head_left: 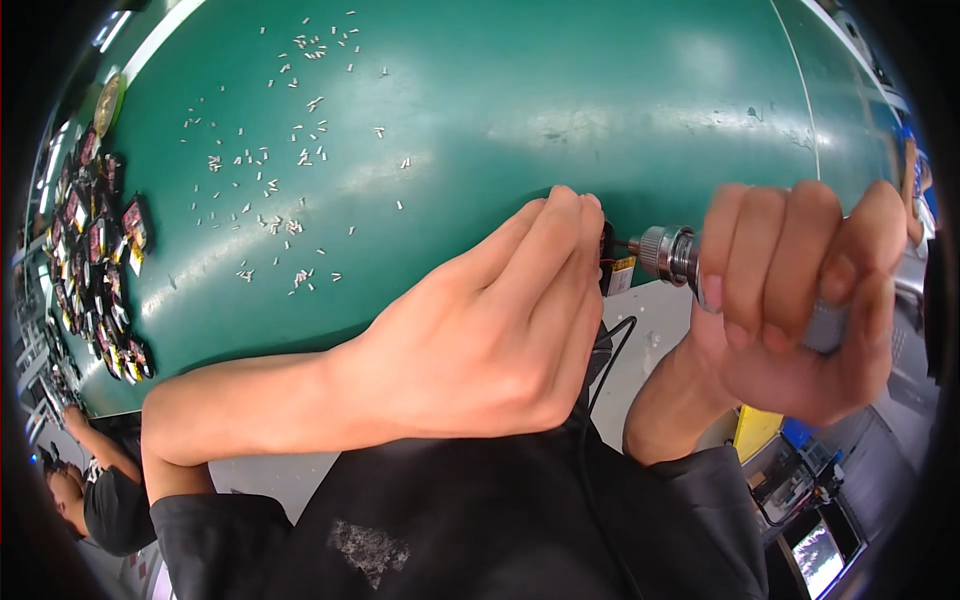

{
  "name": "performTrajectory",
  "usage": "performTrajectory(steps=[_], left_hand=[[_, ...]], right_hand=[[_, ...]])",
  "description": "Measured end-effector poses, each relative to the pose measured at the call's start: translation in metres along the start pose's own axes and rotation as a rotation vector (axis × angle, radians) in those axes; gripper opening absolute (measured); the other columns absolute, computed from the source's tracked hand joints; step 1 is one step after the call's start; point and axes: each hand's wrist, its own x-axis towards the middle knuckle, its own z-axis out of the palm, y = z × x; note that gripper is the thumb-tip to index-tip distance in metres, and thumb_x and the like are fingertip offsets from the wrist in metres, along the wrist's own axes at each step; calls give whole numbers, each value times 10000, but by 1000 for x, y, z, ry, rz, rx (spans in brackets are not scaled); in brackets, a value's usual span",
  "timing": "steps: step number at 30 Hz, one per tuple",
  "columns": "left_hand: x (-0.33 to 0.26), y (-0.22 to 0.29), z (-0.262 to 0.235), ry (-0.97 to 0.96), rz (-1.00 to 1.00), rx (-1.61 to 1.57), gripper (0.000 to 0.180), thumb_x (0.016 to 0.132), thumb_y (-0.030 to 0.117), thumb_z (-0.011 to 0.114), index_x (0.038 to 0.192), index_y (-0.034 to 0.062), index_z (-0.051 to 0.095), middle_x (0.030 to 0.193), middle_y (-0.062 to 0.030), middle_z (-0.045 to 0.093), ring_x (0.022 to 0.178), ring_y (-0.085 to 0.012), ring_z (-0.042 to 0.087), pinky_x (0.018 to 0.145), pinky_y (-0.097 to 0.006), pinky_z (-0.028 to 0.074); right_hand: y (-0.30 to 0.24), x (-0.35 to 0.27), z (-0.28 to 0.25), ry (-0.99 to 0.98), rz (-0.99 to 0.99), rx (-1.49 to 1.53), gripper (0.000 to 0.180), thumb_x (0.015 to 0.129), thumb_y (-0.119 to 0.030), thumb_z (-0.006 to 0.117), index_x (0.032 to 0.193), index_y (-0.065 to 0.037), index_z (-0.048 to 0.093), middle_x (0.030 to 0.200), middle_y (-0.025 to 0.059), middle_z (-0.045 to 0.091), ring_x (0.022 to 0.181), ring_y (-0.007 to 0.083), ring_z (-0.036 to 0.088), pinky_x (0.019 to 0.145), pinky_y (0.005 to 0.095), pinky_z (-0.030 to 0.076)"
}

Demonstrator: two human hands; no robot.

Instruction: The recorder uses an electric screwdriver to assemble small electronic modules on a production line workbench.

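We note a green bench (pixel 560 90) filling the upper frame; small pale metal pieces (pixel 290 150) scattered upper left; a cluster of dark packaged parts (pixel 95 260) along the left edge; a screen (pixel 820 555) lower right.

Bright overhead light glares in pale streaks across the green table (pixel 600 90). Fisheye distortion bends the edges inside a black rim. The right hand (pixel 800 300) is motion-blurred.

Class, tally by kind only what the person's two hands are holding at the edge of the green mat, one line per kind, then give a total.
Silver power tool, in the right hand: 1
Small black part with a yellow label, in the left hand: 1
Total: 2
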Motion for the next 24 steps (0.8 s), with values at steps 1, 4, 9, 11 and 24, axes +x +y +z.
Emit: performTrajectory(steps=[1,4,9,11,24], left_hand=[[-1,0,1,16,10,9,298,576,-15,635,827,-174,619,923,-283,633,874,-363,632,733,-374,574],[2,2,-3,9,-12,-16,331,567,29,625,836,-164,617,961,-284,623,909,-367,619,765,-384,562],[1,11,-17,-84,-104,-52,402,567,90,570,879,-163,593,998,-289,588,986,-374,578,905,-411,491],[-3,11,-12,-55,-123,-94,378,622,73,576,904,-179,583,991,-277,584,971,-369,576,900,-409,485],[-125,-133,-158,91,-789,439,316,787,8,650,1098,-2,595,1125,-160,616,1063,-352,558,913,-422,451]], right_hand=[[-1,1,0,-4,-9,2,151,925,-219,454,836,-105,410,495,-40,390,399,76,371,512,253,374],[-6,6,0,-45,33,-41,155,934,-211,439,833,-99,401,512,-33,382,399,75,337,503,255,357],[8,-1,14,-7,-107,98,185,891,-190,529,798,-99,397,485,-36,390,369,64,350,443,218,353],[9,-1,13,-42,-154,127,203,863,-172,566,779,-95,398,459,-42,391,342,60,354,398,196,348],[32,-20,10,359,-116,411,97,919,-139,468,947,-52,439,507,-9,340,407,83,309,463,247,326]])
